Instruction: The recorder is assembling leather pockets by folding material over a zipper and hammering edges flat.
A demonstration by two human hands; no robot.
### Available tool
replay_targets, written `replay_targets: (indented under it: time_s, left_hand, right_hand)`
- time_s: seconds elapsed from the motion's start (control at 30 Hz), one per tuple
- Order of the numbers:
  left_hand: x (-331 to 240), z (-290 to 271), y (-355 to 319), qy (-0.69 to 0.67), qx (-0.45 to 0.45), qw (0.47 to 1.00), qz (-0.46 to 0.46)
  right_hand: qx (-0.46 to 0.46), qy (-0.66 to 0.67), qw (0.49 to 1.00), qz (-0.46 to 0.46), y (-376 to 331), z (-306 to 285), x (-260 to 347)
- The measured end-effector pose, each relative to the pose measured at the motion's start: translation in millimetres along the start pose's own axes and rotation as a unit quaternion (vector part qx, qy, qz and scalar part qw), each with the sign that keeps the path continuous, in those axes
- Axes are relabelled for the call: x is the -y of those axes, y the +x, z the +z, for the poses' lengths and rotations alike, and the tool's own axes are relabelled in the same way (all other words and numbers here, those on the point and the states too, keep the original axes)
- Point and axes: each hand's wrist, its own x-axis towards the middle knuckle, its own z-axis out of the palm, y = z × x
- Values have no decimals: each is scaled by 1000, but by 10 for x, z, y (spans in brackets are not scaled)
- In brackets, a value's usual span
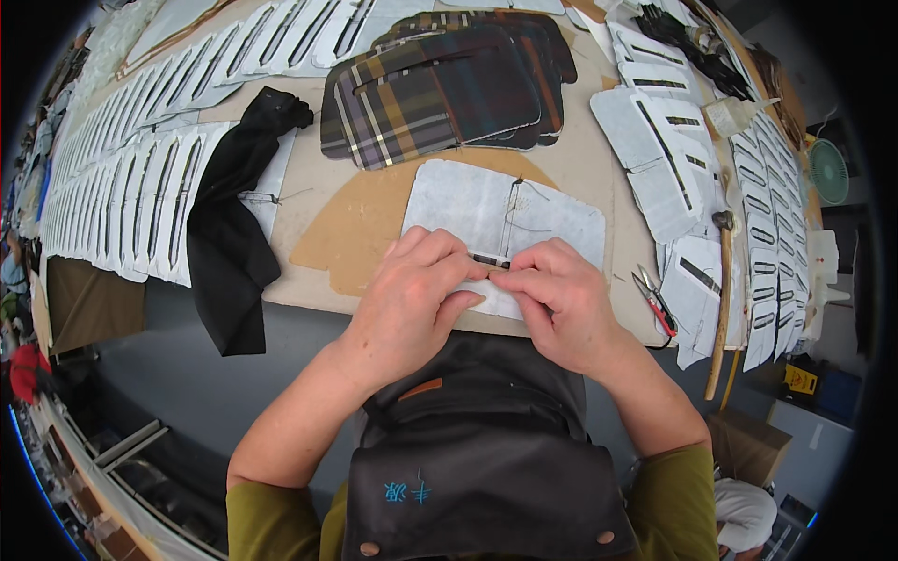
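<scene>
A white-backed fabric panel (552, 210) with rounded corners lies in front of me at the table's near edge, loose dark threads on its middle. My left hand (416, 290) and my right hand (563, 294) meet over its near part. The fingertips of both are closed and pinch the cloth beside a short dark plaid strip (488, 261) that shows between them. What exactly sits under the fingertips is hidden. Beneath the panel is a tan rounded pattern board (351, 224).
Stacked plaid panels (440, 93) lie beyond. Black cloth (238, 215) hangs over the front edge at left, near rows of white slit pieces (122, 206). At right are red-handled snips (659, 304), a wooden-handled hammer (721, 309), more white pieces (650, 164) and a bottle (731, 117).
</scene>
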Motion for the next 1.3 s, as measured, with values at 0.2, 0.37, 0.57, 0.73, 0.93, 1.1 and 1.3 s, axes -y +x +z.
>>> replay_targets:
  time_s: [0.2, 0.37, 0.57, 0.73, 0.93, 1.1, 1.3]
  left_hand:
    - [-26, 9, -15, 19, 1, 1000, 11]
    - [-54, 49, -84, 88, -5, 996, 22]
    - [-74, 100, -140, 130, -84, 987, 34]
    - [-207, 198, -64, 14, -55, 998, -14]
    - [-207, 198, -50, 50, -28, 998, -16]
    - [-236, 187, -54, 70, -19, 997, -30]
    - [-238, 198, -51, 116, -1, 993, -5]
  right_hand:
    - [33, -87, 993, -68, 22, 0, 50]
    - [43, -94, 992, -76, -9, -6, 34]
    - [39, 2, 999, 21, -62, -151, 14]
    - [29, 8, 999, 19, -43, -98, 19]
    - [48, -102, 992, -56, -87, -140, 18]
    - [26, -9, 1000, -9, -148, -167, -53]
    - [18, -15, 1000, 1, -154, -145, -12]
